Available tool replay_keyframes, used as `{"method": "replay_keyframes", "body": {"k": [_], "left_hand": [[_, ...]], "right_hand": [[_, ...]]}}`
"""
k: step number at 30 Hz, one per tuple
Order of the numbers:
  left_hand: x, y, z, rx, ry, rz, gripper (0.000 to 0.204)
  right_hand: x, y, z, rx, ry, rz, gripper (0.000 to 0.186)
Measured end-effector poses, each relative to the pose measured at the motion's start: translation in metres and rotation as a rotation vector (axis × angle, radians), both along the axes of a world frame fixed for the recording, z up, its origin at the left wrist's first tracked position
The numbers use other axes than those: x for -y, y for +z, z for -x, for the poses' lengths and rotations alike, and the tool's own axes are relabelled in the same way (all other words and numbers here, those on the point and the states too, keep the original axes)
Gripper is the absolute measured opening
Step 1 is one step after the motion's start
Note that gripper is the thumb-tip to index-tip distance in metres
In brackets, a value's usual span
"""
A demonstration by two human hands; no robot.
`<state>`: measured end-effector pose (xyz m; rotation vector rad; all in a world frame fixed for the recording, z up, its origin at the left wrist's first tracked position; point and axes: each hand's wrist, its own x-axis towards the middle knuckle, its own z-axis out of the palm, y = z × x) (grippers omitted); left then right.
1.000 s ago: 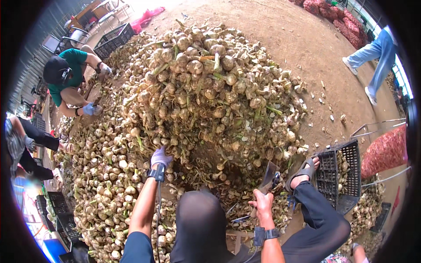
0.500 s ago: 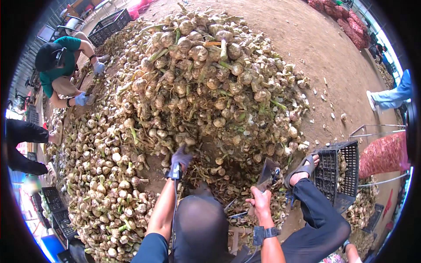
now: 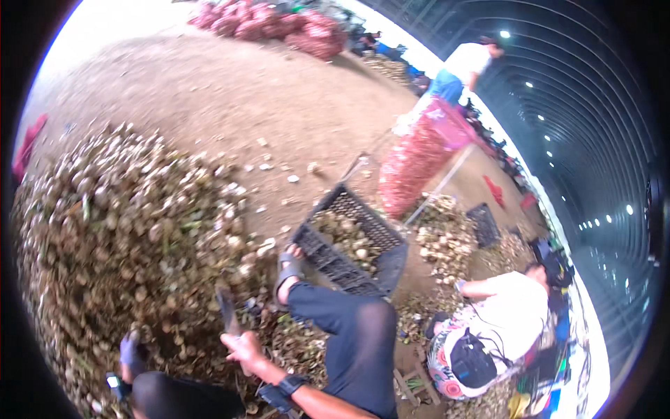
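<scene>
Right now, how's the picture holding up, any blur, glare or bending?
Head view: the garlic pile is smeared by blur, and the gloved left hand is too soft to tell its grip; head view: glare washes out the upper left; head view: the dark roof curves with the fisheye, dotted with bright lights.

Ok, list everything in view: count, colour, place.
garlic pile: one, beige, left
garlic heap: one, pale, right
crates: two, black, centre and right
large sack: one, pink, centre right
far sacks: several, pink, top
cloth: one, pink, left edge
scraps: few, red, right
people: at least two, white tops, right
lamps: several, white, roof
clutter: uncountable, mixed colours, right edge
knife: one, grey, lower centre
sandal: one, grey, centre
legs: two, dark, bottom
left hand: one, purple glove, lower left
right hand: one, bare, on knife
</scene>
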<state>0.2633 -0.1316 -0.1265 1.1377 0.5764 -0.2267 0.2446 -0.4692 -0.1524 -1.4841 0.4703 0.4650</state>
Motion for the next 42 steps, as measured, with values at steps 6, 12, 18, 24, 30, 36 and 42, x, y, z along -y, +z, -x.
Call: {"method": "replay_keyframes", "body": {"k": [6,12,18,24,30,36,42], "left_hand": [[0.055,0.151,-0.042,0.323,-0.447,-0.288,0.047],[0.153,0.241,-0.011,0.569,-0.561,-0.911,0.027],[0.199,0.235,0.0,0.895,-0.589,-1.659,0.054],[0.223,0.214,-0.002,1.051,-0.615,-1.486,0.082],[0.235,0.22,0.001,0.488,-0.519,-0.505,0.056],[0.215,0.198,0.003,0.394,-0.57,-0.318,0.062],[0.178,0.179,0.014,0.471,-0.488,-0.304,0.089]], "right_hand": [[-0.006,0.087,-0.012,0.219,-0.136,-0.258,0.036],[0.005,0.183,-0.001,0.357,0.022,-0.644,0.055],[0.036,0.193,0.013,0.307,0.016,-0.746,0.052],[0.054,0.201,0.008,0.315,-0.035,-0.812,0.044],[0.07,0.189,-0.002,0.901,-0.048,0.106,0.043],[0.075,0.214,0.004,0.904,0.081,0.324,0.029],[0.052,0.204,0.009,1.077,0.22,0.474,0.025]]}}
